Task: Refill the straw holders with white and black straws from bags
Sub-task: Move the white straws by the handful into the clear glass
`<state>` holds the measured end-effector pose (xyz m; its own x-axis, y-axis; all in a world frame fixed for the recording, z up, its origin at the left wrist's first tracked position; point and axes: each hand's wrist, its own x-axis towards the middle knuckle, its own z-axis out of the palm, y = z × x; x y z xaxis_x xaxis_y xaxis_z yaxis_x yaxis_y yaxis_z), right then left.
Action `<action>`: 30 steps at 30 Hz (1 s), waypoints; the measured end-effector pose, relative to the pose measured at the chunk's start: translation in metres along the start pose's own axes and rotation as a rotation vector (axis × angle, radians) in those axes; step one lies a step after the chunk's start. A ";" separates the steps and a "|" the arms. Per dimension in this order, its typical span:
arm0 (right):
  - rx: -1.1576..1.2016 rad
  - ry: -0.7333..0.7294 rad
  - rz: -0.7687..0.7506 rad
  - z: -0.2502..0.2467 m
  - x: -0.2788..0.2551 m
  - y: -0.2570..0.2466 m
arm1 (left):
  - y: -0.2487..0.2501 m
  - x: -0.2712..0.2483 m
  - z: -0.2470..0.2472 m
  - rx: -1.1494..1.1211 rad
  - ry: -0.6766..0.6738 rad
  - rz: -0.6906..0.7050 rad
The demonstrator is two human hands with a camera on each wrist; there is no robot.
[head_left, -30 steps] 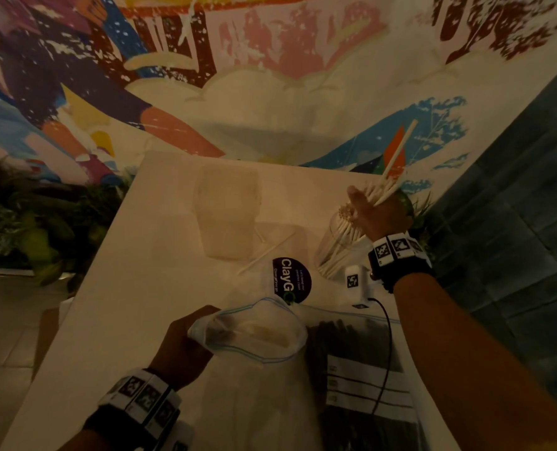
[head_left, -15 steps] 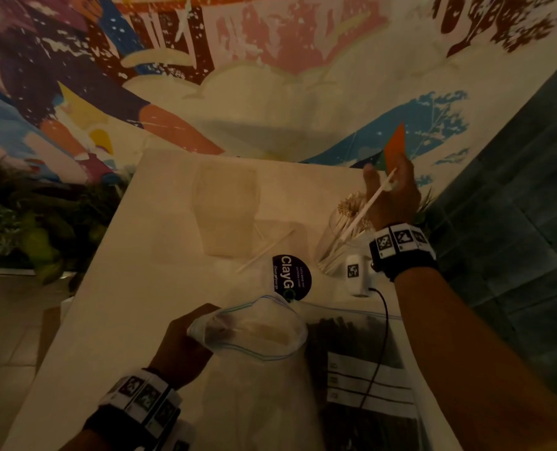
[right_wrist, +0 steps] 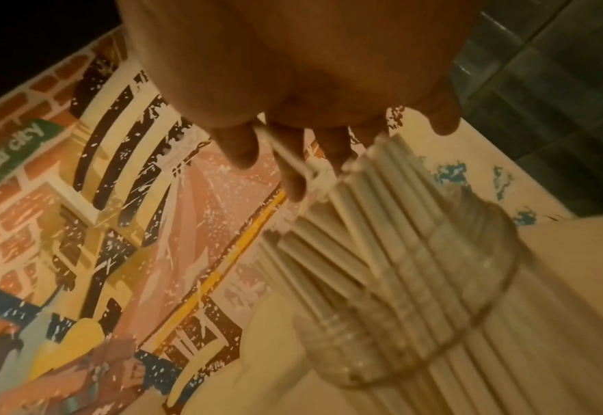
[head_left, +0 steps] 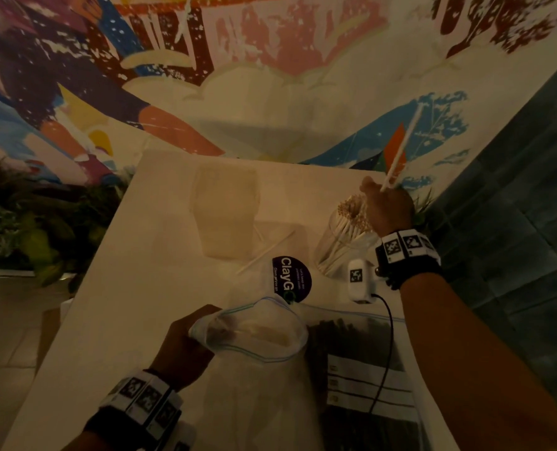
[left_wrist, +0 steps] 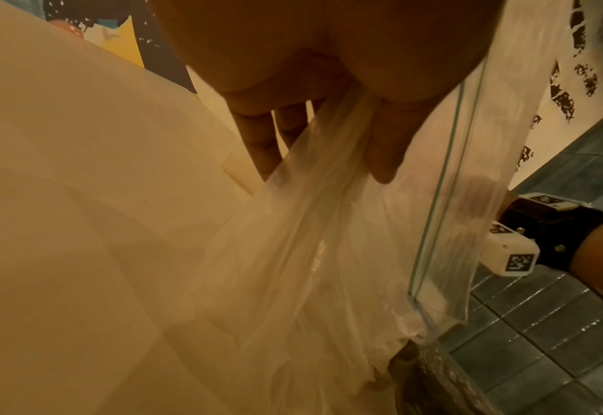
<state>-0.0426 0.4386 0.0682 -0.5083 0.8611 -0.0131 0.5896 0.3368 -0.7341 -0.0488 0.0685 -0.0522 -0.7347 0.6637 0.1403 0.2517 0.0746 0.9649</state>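
1. Where the head view looks down on the white table [head_left: 134, 288], the left hand [head_left: 179, 349] at 7 o'clock grips the open mouth of a clear zip bag [head_left: 257, 336], with pale contents blurred inside. Beside it at 5 o'clock lies a second bag of black straws [head_left: 352, 336]. At 2 o'clock the right hand [head_left: 389, 209] pinches one white straw [head_left: 400, 148] that slants upward, just above a clear glass holder [head_left: 339, 249] packed with white straws. A frosted holder [head_left: 228, 209] stands at 12 o'clock; what it holds cannot be told. A loose straw [head_left: 267, 252] lies on the table between the holders.
2. From the left wrist, fingers [left_wrist: 261, 140] and thumb clamp gathered bag film [left_wrist: 328, 224].
3. From the right wrist, fingers [right_wrist: 293, 168] curl round the single straw [right_wrist: 285, 151] at 12 o'clock, touching the tops of the straws bundled in the glass holder [right_wrist: 499, 275].
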 end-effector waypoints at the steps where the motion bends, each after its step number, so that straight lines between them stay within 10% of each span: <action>1: 0.059 0.024 -0.016 -0.001 0.001 0.000 | 0.000 0.000 0.000 -0.006 0.003 0.005; 9: 0.258 0.139 -0.146 0.000 -0.009 -0.004 | -0.006 -0.001 -0.001 -0.015 0.001 -0.030; 20: -0.294 -0.003 -0.169 0.016 0.014 0.015 | -0.001 0.000 0.002 -0.109 0.049 -0.006; 26: 0.027 0.398 -0.333 0.004 0.006 -0.002 | 0.002 0.002 0.000 -0.034 0.032 -0.015; 30: -0.401 0.034 -0.117 0.012 0.002 0.014 | 0.001 0.001 0.000 -0.041 0.025 -0.029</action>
<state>-0.0432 0.4408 0.0491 -0.5691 0.8182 0.0815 0.7302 0.5486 -0.4072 -0.0496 0.0696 -0.0512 -0.7572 0.6427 0.1168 0.2044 0.0632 0.9769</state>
